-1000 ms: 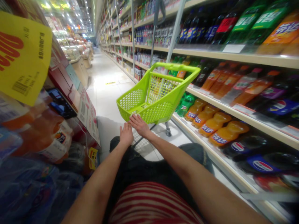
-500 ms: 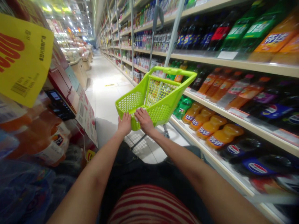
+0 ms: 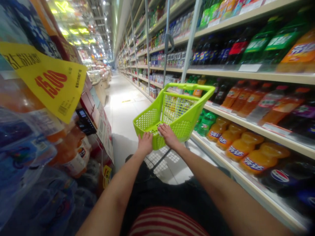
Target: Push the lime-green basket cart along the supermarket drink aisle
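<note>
I am gripping the near rim of the green cart (image 3: 188, 128) with my left hand (image 3: 145, 143), the fingers bending over its edge. My right hand (image 3: 168, 135) is resting close beside it on the same rim; something small and white is showing at its fingertips, and I cannot tell whether that hand is closing on anything. The cart is standing ahead of me on the pale floor (image 3: 120, 118), next to the drink shelves.

On my left, a yellow price tag (image 3: 52, 83) is reading 15.00 in red, with a small barcode below. On the bottom shelf to my right, a green bottle (image 3: 206, 124) is showing a 7, several orange bottles (image 3: 254, 157) are carrying 芬达 in white on blue, and a dark bottle (image 3: 280, 176) is displaying the round red, white and blue Pepsi mark. Higher up, another orange bottle (image 3: 300, 52) is bearing 芬达 too.

A second ago my hands were touching each other at the cart's near corner; now they are sitting slightly apart along the rim. The price tag, cut off then, is now showing its whole price.
</note>
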Demonstrator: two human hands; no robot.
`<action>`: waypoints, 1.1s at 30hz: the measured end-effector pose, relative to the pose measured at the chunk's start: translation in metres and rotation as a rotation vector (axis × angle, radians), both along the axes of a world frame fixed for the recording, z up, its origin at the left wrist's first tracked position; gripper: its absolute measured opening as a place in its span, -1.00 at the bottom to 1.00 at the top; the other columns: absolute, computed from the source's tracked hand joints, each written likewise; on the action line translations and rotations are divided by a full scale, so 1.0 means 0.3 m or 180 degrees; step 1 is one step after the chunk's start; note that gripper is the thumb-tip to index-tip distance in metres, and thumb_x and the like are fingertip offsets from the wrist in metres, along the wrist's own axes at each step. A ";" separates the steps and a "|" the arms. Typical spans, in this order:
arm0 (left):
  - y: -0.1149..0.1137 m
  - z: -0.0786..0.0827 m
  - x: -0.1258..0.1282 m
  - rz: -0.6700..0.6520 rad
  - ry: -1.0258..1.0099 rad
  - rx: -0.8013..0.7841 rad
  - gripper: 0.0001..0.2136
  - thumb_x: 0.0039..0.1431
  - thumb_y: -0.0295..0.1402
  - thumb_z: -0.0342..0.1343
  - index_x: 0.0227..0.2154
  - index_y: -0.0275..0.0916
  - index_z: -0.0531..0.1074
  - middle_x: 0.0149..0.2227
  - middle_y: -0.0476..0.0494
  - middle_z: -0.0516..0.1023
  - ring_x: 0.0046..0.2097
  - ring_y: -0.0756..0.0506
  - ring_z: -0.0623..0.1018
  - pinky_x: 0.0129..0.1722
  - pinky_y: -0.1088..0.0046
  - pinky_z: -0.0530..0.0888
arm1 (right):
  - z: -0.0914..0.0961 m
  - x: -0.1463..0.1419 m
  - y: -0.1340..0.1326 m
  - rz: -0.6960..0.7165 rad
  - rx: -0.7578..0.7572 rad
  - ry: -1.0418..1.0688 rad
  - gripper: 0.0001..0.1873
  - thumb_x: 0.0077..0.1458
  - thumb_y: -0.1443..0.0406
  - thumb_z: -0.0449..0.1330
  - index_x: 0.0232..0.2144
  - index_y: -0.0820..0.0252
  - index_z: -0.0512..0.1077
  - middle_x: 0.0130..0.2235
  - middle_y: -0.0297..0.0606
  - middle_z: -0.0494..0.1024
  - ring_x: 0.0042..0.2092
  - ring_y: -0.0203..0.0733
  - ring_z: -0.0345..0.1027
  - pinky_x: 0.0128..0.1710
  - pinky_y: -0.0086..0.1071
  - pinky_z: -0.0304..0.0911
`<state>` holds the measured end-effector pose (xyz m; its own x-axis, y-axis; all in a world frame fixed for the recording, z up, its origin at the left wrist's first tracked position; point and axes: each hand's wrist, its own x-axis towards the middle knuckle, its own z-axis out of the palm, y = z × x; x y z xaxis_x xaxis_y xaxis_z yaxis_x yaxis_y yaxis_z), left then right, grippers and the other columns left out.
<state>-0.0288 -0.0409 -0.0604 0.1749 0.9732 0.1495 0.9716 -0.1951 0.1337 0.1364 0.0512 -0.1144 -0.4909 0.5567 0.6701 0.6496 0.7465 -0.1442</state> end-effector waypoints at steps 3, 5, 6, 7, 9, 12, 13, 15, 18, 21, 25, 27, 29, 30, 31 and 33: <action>-0.005 0.008 0.030 0.0028 0.0205 0.0017 -0.46 0.04 -0.45 -0.12 0.15 -0.23 0.05 0.21 -0.26 0.09 0.22 -0.21 0.06 0.16 -0.06 -0.10 | -0.002 0.036 0.025 0.0045 0.0019 -0.0073 -0.48 0.04 0.54 -0.13 0.05 0.24 0.25 0.14 -0.08 0.25 0.25 -0.08 -0.17 0.14 0.05 -0.06; -0.003 0.013 0.054 0.0029 0.0360 -0.0001 -0.46 0.04 -0.41 -0.11 0.15 -0.23 0.04 0.20 -0.24 0.10 0.21 -0.20 0.07 0.16 -0.05 -0.07 | -0.001 0.060 0.043 0.0038 0.0002 -0.0106 -0.47 0.03 0.54 -0.13 0.05 0.24 0.25 0.13 -0.07 0.25 0.25 -0.07 -0.16 0.13 0.06 -0.04; -0.002 0.015 0.067 0.0019 0.0414 -0.0014 -0.46 0.04 -0.40 -0.10 0.15 -0.24 0.04 0.20 -0.24 0.10 0.21 -0.20 0.07 0.16 -0.05 -0.06 | 0.000 0.072 0.051 0.0033 -0.0013 -0.0128 -0.47 0.03 0.54 -0.13 0.05 0.24 0.25 0.13 -0.07 0.25 0.25 -0.06 -0.15 0.13 0.06 -0.04; -0.001 0.017 0.082 0.0005 0.0449 -0.0015 -0.45 0.04 -0.39 -0.10 0.15 -0.25 0.03 0.20 -0.25 0.10 0.20 -0.21 0.08 0.15 -0.05 -0.04 | 0.002 0.085 0.059 0.0026 -0.0031 -0.0152 -0.47 0.03 0.54 -0.13 0.05 0.24 0.25 0.13 -0.07 0.26 0.24 -0.06 -0.15 0.13 0.06 -0.04; 0.000 0.020 0.112 -0.0033 0.0479 -0.0012 -0.43 0.03 -0.38 -0.09 0.16 -0.27 0.02 0.21 -0.26 0.10 0.20 -0.23 0.08 0.15 -0.06 -0.02 | 0.008 0.111 0.073 -0.0001 -0.0077 -0.0207 -0.47 0.03 0.54 -0.13 0.05 0.24 0.25 0.13 -0.08 0.26 0.24 -0.05 -0.13 0.13 0.05 -0.04; 0.006 0.023 0.150 -0.0144 0.0492 -0.0038 -0.40 0.01 -0.38 -0.07 0.17 -0.28 -0.01 0.22 -0.25 0.08 0.20 -0.24 0.06 0.15 -0.06 -0.03 | 0.019 0.154 0.083 -0.0079 -0.0164 -0.0245 -0.45 0.00 0.55 -0.12 0.05 0.25 0.25 0.12 -0.08 0.27 0.24 -0.04 -0.12 0.14 0.04 -0.05; 0.010 0.024 0.157 -0.0208 0.0489 -0.0065 -0.39 0.00 -0.37 -0.06 0.17 -0.27 -0.02 0.22 -0.24 0.07 0.21 -0.24 0.06 0.15 -0.05 -0.03 | 0.021 0.169 0.082 -0.0120 -0.0192 -0.0222 -0.45 -0.02 0.55 -0.12 0.05 0.26 0.26 0.12 -0.08 0.26 0.24 -0.04 -0.12 0.14 0.04 -0.05; 0.025 0.024 0.163 -0.0379 0.0455 -0.0141 -0.35 -0.02 -0.36 -0.04 0.18 -0.28 -0.05 0.24 -0.20 0.03 0.22 -0.22 0.03 0.16 0.00 -0.01 | 0.020 0.196 0.071 -0.0206 -0.0245 -0.0124 -0.43 -0.05 0.56 -0.10 0.04 0.27 0.26 0.12 -0.07 0.26 0.23 -0.05 -0.11 0.15 0.02 -0.05; 0.056 0.021 0.153 -0.0428 0.0400 -0.0290 -0.33 -0.02 -0.35 -0.04 0.19 -0.32 -0.10 0.27 -0.17 -0.07 0.25 -0.18 -0.05 0.18 0.07 0.00 | 0.004 0.223 0.032 -0.0242 -0.0322 0.0004 -0.42 -0.09 0.56 -0.07 0.04 0.32 0.26 0.13 -0.02 0.24 0.23 -0.05 -0.11 0.15 0.00 -0.03; 0.081 0.011 0.150 -0.0332 0.0500 -0.0431 -0.33 -0.01 -0.40 -0.07 0.20 -0.31 -0.15 0.29 -0.17 -0.17 0.28 -0.14 -0.14 0.19 0.04 -0.05 | -0.008 0.216 -0.023 -0.0204 -0.0353 0.0092 -0.38 -0.14 0.56 -0.05 0.05 0.32 0.24 0.13 -0.02 0.23 0.24 -0.05 -0.11 0.14 0.00 -0.01; 0.090 0.004 0.177 -0.0447 0.0636 -0.0475 -0.30 -0.04 -0.42 -0.08 0.21 -0.31 -0.18 0.30 -0.17 -0.23 0.28 -0.15 -0.17 0.18 -0.01 -0.07 | 0.022 0.169 -0.077 -0.0434 -0.0255 0.0424 -0.32 -0.15 0.58 -0.07 0.09 0.26 0.20 0.17 -0.10 0.17 0.25 -0.09 -0.17 0.16 -0.02 -0.03; 0.092 0.004 0.184 -0.0557 0.0678 -0.0432 -0.31 -0.04 -0.43 -0.09 0.21 -0.29 -0.16 0.30 -0.15 -0.21 0.28 -0.14 -0.16 0.18 0.00 -0.08 | 0.047 0.151 -0.089 -0.0585 -0.0259 0.0488 -0.31 -0.16 0.59 -0.07 0.09 0.25 0.19 0.19 -0.10 0.14 0.25 -0.10 -0.18 0.17 -0.04 -0.04; 0.097 0.004 0.174 -0.0477 0.0671 -0.0389 -0.32 -0.03 -0.44 -0.10 0.21 -0.30 -0.14 0.29 -0.15 -0.18 0.28 -0.13 -0.14 0.19 0.00 -0.07 | 0.063 0.150 -0.095 -0.0738 -0.0335 0.0384 -0.33 -0.17 0.58 -0.04 0.07 0.30 0.22 0.17 -0.05 0.16 0.24 -0.06 -0.15 0.17 -0.04 -0.05; 0.100 0.004 0.163 -0.0328 0.0649 -0.0376 -0.33 -0.03 -0.44 -0.11 0.20 -0.31 -0.14 0.29 -0.18 -0.17 0.28 -0.14 -0.13 0.18 0.00 -0.06 | 0.066 0.155 -0.098 -0.0799 -0.0380 0.0284 -0.36 -0.17 0.57 -0.02 0.04 0.33 0.25 0.16 -0.02 0.17 0.24 -0.02 -0.15 0.17 -0.03 -0.06; 0.103 0.004 0.149 -0.0136 0.0624 -0.0372 -0.34 -0.02 -0.44 -0.11 0.20 -0.33 -0.13 0.29 -0.21 -0.16 0.28 -0.15 -0.12 0.18 -0.01 -0.05 | 0.065 0.164 -0.100 -0.0848 -0.0415 0.0180 -0.39 -0.17 0.55 0.02 0.02 0.35 0.27 0.15 0.01 0.18 0.23 0.02 -0.14 0.17 -0.01 -0.08; 0.108 0.004 0.118 0.0179 0.0601 -0.0386 -0.35 -0.01 -0.45 -0.13 0.20 -0.35 -0.14 0.29 -0.25 -0.17 0.28 -0.17 -0.12 0.16 -0.03 -0.03 | 0.057 0.185 -0.105 -0.0919 -0.0445 0.0024 -0.42 -0.15 0.49 0.08 0.02 0.36 0.27 0.16 0.04 0.16 0.24 0.08 -0.18 0.16 0.02 -0.10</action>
